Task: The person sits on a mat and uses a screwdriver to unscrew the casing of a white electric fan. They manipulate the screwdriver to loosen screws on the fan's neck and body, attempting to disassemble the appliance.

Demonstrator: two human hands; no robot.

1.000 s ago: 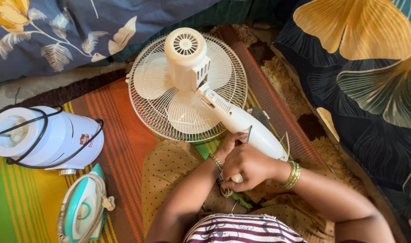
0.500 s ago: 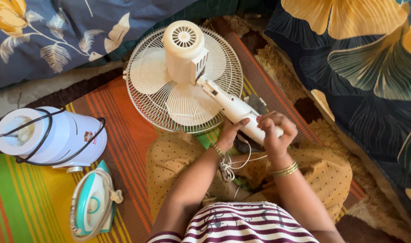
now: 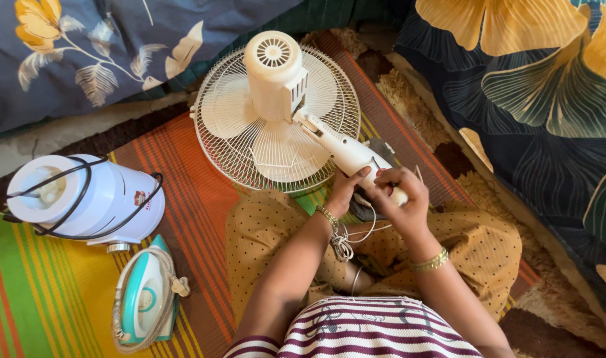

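A cream table fan (image 3: pixel 276 113) lies face down on the striped mat, its round wire grille flat and its motor housing pointing up. The fan's white stand arm (image 3: pixel 339 146) reaches toward me. My left hand (image 3: pixel 346 189) grips the lower end of that arm from the left. My right hand (image 3: pixel 399 192) wraps the same end from the right, fingers curled over it. A white cord (image 3: pixel 346 242) hangs in a tangle under my left wrist.
A white mixer jar base wound in black cable (image 3: pixel 84 199) stands at the left. A teal and white clothes iron (image 3: pixel 144 298) lies below it. Floral cushions (image 3: pixel 548 99) line the back and right side. A striped mat (image 3: pixel 183 199) covers the floor.
My hands have shifted from lower on the stand arm up to its end. The right hand moved from beside the left to clasp the arm from the right. The view drew nearer.
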